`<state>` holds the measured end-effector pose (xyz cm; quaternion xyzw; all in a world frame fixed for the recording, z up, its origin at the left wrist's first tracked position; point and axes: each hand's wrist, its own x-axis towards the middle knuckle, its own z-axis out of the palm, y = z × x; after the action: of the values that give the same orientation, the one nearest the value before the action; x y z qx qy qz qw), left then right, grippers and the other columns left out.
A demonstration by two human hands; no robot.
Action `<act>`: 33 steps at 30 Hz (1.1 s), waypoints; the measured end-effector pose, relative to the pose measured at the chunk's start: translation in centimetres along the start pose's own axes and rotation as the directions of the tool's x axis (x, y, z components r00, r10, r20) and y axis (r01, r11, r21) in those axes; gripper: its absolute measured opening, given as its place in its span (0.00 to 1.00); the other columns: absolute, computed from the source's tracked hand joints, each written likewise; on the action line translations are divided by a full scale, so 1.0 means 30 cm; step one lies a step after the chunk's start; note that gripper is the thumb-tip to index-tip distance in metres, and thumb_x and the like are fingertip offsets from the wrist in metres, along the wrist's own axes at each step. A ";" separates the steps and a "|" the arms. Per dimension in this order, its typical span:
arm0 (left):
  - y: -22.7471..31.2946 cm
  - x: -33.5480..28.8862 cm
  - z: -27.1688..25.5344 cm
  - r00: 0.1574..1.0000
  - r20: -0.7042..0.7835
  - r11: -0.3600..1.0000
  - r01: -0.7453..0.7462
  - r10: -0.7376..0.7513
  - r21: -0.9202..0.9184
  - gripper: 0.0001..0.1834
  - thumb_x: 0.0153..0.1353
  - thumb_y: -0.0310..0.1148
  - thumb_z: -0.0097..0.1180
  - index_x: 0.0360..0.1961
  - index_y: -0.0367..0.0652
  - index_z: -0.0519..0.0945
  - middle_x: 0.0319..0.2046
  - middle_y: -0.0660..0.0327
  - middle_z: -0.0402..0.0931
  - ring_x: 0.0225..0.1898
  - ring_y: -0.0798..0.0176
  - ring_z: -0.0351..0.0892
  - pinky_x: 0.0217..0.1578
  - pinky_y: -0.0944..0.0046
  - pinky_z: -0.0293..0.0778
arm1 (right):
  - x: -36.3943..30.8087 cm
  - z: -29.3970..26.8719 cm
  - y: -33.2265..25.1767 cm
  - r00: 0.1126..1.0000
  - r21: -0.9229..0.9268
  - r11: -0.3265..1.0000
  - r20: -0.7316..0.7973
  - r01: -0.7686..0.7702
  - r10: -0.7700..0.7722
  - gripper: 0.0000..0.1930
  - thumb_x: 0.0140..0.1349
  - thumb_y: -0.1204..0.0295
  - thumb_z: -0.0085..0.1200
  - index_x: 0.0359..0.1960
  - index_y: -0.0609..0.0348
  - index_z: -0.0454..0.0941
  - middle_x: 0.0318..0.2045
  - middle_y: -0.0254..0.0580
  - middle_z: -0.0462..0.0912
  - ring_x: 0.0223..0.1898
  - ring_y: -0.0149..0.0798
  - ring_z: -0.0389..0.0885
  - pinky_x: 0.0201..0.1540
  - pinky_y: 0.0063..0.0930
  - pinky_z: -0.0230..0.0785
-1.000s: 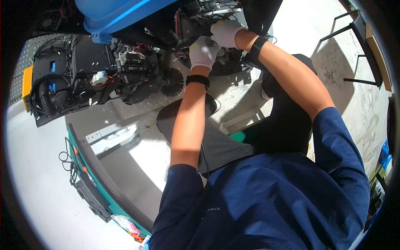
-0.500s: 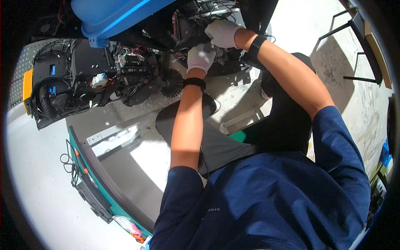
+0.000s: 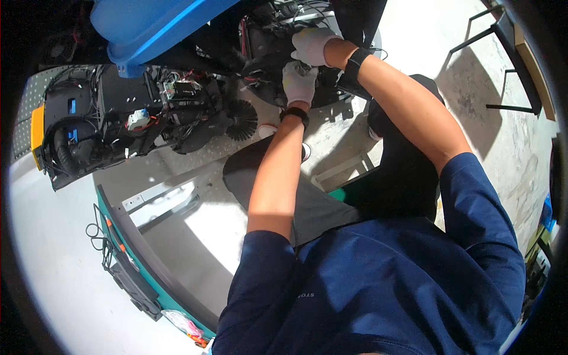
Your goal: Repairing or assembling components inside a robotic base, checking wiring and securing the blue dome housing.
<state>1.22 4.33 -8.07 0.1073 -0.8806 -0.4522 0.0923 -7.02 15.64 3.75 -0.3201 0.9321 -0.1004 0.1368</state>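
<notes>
Both my hands wear white gloves and work close together over a dark machine (image 3: 269, 86) full of cables and black parts. My left hand (image 3: 299, 84) is the nearer one, its fingers curled inward at the machine's wiring. Just beyond it, my right hand (image 3: 313, 46) is bent at the wrist with its fingers closed and pointing left. What either hand grips is too small or hidden behind the gloves. A black band circles each wrist.
A second opened machine (image 3: 121, 97) with a yellow end lies at left, beside a round black brush (image 3: 241, 120). A blue plastic shell (image 3: 160, 29) overhangs at upper left. A green-edged table (image 3: 148, 260) holds a black device. At right stands a black-legged stool (image 3: 520, 71).
My left hand has shifted right, closer below my right hand, and its forearm leans further right. My right hand stays in nearly the same place. The whole view has moved slightly.
</notes>
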 end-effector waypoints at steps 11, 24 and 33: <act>0.148 -0.069 -0.087 0.956 -0.191 0.958 -0.179 0.223 0.223 0.21 0.47 0.42 0.75 0.34 0.38 0.81 0.36 0.51 0.81 0.38 0.47 0.81 0.41 0.54 0.77 | -0.001 0.018 0.007 0.995 0.056 0.998 -0.097 0.034 -0.029 0.20 0.62 0.58 0.56 0.39 0.66 0.86 0.37 0.59 0.86 0.41 0.58 0.86 0.46 0.49 0.77; 0.112 0.019 -0.141 0.980 -0.143 0.990 -0.138 0.142 0.037 0.18 0.46 0.36 0.77 0.33 0.37 0.84 0.32 0.53 0.84 0.33 0.54 0.85 0.38 0.59 0.79 | 0.029 0.008 0.024 1.000 0.118 0.993 -0.018 -0.007 0.009 0.20 0.62 0.58 0.55 0.43 0.64 0.84 0.39 0.56 0.86 0.45 0.55 0.85 0.47 0.49 0.76; 0.020 0.045 -0.115 0.992 -0.103 0.980 -0.094 0.077 -0.176 0.19 0.48 0.34 0.76 0.38 0.33 0.84 0.33 0.53 0.86 0.34 0.60 0.86 0.39 0.63 0.79 | 0.022 -0.015 0.036 0.959 0.108 0.954 -0.068 0.280 -0.274 0.11 0.46 0.67 0.64 0.31 0.56 0.84 0.32 0.48 0.85 0.37 0.52 0.84 0.38 0.45 0.75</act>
<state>0.75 1.63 -5.51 0.0819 -0.8344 -0.5200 0.1629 -8.26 16.12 3.74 -0.4365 0.8738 -0.1809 0.1154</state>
